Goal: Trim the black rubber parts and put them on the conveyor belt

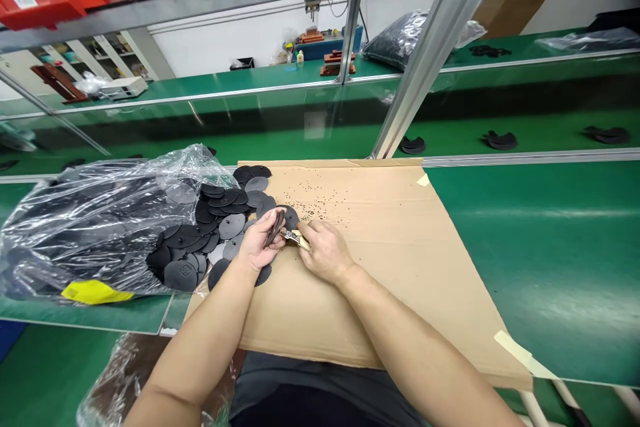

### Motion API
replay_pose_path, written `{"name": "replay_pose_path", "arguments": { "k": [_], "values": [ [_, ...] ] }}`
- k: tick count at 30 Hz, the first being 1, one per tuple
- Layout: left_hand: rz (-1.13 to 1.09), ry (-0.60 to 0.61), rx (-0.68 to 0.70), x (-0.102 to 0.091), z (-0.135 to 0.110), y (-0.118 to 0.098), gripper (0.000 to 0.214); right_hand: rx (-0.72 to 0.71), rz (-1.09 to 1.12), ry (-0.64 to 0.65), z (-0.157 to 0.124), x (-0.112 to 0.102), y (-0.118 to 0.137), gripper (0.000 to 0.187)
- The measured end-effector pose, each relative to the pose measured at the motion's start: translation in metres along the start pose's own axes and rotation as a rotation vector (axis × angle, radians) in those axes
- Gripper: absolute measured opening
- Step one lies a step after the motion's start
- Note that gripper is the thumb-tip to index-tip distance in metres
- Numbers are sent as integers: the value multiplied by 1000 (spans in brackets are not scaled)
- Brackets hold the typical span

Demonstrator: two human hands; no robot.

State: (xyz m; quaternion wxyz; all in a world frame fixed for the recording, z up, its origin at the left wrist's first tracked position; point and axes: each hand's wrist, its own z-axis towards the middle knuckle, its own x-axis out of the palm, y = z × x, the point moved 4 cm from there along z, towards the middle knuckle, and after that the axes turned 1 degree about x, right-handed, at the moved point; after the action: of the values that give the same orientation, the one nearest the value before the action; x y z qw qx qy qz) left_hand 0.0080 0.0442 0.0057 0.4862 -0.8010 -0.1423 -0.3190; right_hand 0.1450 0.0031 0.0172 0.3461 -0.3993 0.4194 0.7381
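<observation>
At a green workbench (550, 247), a person's left hand (260, 243) is clamped on a black disc (277, 227), held edge-up just above a cardboard sheet (400, 260). The right hand (325, 252) grips small cutters (295, 237) that touch the disc's rim. With the fingers this close to the tool, a slip could nick a fingertip or gouge the part. The pile of discs (210, 233) spilling from the plastic bag (100, 220) alongside could slide into the work.

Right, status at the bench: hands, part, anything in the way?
Left hand grips black disc. Right hand grips small tool at its edge. Disc pile beside left hand; dark bits on cardboard.
</observation>
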Motion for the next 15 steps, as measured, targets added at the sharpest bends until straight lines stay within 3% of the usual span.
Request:
{"name": "replay_pose_path", "arguments": {
  "k": [15],
  "values": [
    [96, -23, 50, 1, 1, 1, 30, 28, -35, 98, 0, -3, 0, 23]
  ]
}}
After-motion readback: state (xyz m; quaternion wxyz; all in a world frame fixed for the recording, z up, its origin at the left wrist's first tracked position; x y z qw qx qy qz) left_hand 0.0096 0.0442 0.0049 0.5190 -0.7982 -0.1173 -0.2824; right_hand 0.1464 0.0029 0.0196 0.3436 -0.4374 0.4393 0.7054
